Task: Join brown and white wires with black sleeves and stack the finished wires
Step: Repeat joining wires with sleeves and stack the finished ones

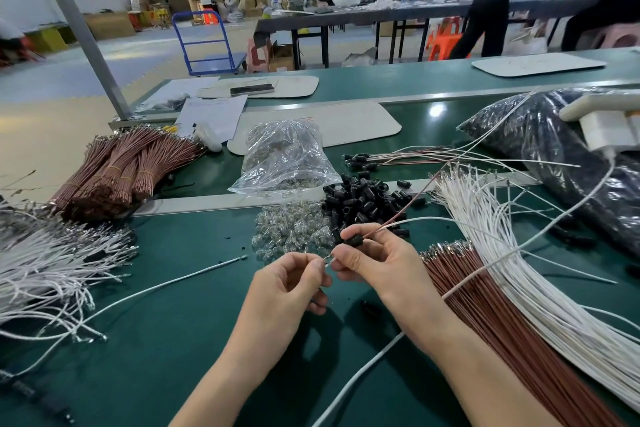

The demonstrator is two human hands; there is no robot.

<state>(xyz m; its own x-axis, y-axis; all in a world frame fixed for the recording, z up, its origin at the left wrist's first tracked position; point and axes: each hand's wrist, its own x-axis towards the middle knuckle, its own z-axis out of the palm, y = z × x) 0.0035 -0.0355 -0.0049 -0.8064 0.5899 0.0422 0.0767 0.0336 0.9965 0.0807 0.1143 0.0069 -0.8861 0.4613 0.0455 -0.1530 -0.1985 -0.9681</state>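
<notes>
Green desk point(173, 322) in a factory hall, with other workers at benches far back. Both hands meet low centre, above the desk.

Right hand point(374, 260): thumb and forefinger pinch one black sleeve point(354, 240), the other fingers curled under it. A brown wire point(412, 199) and a white wire point(433, 218) run out of that grip, up and to the right.

Left hand point(294, 282): thumb and forefinger pinch a small shiny wire end point(327, 258) in the gap between the hands, the rest of the fingers curled. Which wire that end belongs to is too small to tell.

- Sleeve pile point(363, 199) is just behind the hands, with a heap of clear parts point(294, 232) beside it.
- Finished wires point(360, 160) lie in a row behind the sleeve pile, capped ends to the left.
- Brown stock point(502, 315) and white stock point(519, 253) fan out on the right.
- A loose white wire point(180, 279) lies on the desk to the left.

Step, as judged: seating wire ends in the sleeve; the join is not done and nothing from this pair is stacked.

Risks:
- The pinch on the wire end is tiny, so a slip could drop it or bend the tip.
- A hard pull could drag the brown wire or white wire back out of the sleeve.
- The trailing wires cross the stock on the right, so lifting them to stack may snag and drag other strands.
- The sleeve pile is near, and a sweep of the right hand could scatter it.
</notes>
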